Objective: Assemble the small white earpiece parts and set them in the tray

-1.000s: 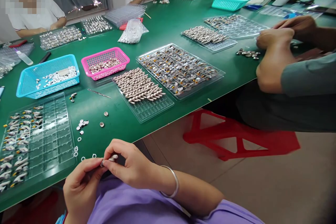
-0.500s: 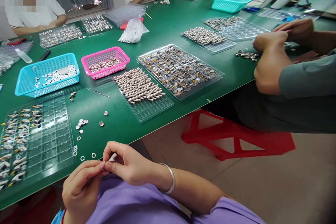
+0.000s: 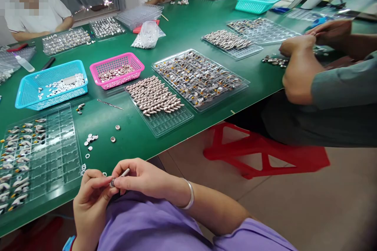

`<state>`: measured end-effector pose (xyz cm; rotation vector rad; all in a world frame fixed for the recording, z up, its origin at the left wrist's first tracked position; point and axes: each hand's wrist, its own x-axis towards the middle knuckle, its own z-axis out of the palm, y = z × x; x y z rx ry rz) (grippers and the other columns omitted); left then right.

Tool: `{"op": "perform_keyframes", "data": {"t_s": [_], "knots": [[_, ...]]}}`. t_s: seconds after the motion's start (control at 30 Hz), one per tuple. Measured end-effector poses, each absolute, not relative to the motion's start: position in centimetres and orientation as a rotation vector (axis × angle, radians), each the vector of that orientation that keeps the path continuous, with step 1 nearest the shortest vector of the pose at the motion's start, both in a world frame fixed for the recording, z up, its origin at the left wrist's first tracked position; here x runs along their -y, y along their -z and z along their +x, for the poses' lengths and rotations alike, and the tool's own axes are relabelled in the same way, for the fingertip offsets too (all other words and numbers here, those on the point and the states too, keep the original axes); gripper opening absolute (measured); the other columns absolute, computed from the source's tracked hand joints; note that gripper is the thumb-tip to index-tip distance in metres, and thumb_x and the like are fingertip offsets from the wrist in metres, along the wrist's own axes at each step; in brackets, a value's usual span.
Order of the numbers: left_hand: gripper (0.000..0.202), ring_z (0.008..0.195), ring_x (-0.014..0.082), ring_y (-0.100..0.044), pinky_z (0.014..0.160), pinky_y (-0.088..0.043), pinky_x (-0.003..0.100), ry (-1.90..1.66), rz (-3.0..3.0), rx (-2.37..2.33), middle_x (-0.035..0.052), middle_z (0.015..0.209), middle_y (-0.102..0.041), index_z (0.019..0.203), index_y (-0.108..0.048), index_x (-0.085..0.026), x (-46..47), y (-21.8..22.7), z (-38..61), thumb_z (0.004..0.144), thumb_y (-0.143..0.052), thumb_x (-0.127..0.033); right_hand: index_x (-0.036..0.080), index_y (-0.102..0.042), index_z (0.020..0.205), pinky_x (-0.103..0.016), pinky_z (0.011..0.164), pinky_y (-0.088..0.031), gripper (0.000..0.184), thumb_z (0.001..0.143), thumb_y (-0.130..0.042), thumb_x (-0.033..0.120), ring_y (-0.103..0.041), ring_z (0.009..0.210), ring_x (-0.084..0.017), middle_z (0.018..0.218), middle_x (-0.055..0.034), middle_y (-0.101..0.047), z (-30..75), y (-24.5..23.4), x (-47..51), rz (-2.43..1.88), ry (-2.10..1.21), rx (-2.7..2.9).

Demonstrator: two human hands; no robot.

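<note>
Just above my lap, both hands meet on a small pale earbud part (image 3: pixel 126 172) with a thin stem and a dark round end. My right hand (image 3: pixel 141 180) pinches it by thumb and fingers, the stem poking out above the thumb. The fingertips of my left hand (image 3: pixel 92 194) are closed on the round end; part of it is hidden by them. On the table edge beyond lie white rings (image 3: pixel 87 156), small white caps (image 3: pixel 89 140) and two round metallic shells (image 3: pixel 113 139). A clear tray (image 3: pixel 63 153) beside them carries rows of earbud parts with yellow tips on its left side.
Tweezers (image 3: pixel 110 104) lie before a blue basket (image 3: pixel 22 94) and a pink basket (image 3: pixel 138 71). A tray of stemmed shells (image 3: pixel 176 122) and a filled parts tray (image 3: pixel 246 83) stand right of them. A co-worker's arms (image 3: pixel 303 66) are at right, above a red stool (image 3: pixel 265 160).
My fingers have shifted around the earbud part, so its dark round end now shows between the fingertips. My left hand has turned and moved slightly. The view has drifted a little.
</note>
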<state>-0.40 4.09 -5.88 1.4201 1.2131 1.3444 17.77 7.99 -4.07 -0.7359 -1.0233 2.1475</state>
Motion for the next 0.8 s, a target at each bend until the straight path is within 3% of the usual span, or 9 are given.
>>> {"op": "perform_keyframes", "data": {"t_s": [0.3,0.6,0.8], "knots": [[0.020,0.069,0.0142,-0.064,0.057,-0.056,0.022,-1.329,1.686,-1.120,0.0000,0.078,-0.064,0.087,-0.077,-0.029,-4.5,4.0,-0.1,0.076,-0.074,-0.013,0.013,-0.060,0.067,-0.023,0.061,-0.042,0.045,0.052,-0.091,0.042,-0.056,0.055,-0.009,0.060,0.0020,-0.065,16.4,5.5,-7.0,-0.707,-2.221,0.687],[0.013,0.070,0.0126,-0.061,0.061,-0.055,0.019,-1.177,1.510,-1.219,0.0013,0.080,-0.060,0.090,-0.078,-0.027,-5.0,3.9,-0.8,0.078,-0.075,-0.024,0.010,-0.069,0.095,-0.025,0.071,-0.047,0.049,0.074,-0.075,0.054,-0.060,0.067,-0.008,0.076,-0.0008,-0.066,18.8,5.1,-8.3,-0.544,-2.270,0.923],[0.017,0.067,0.0113,-0.062,0.061,-0.055,0.017,-1.152,1.406,-1.246,0.0007,0.079,-0.064,0.096,-0.078,-0.029,-5.0,4.0,-1.2,0.079,-0.075,-0.029,0.011,-0.071,0.094,-0.024,0.068,-0.052,0.042,0.066,-0.087,0.038,-0.065,0.072,-0.011,0.082,-0.0033,-0.069,18.1,6.5,-7.8,-0.520,-2.303,0.789]]}}
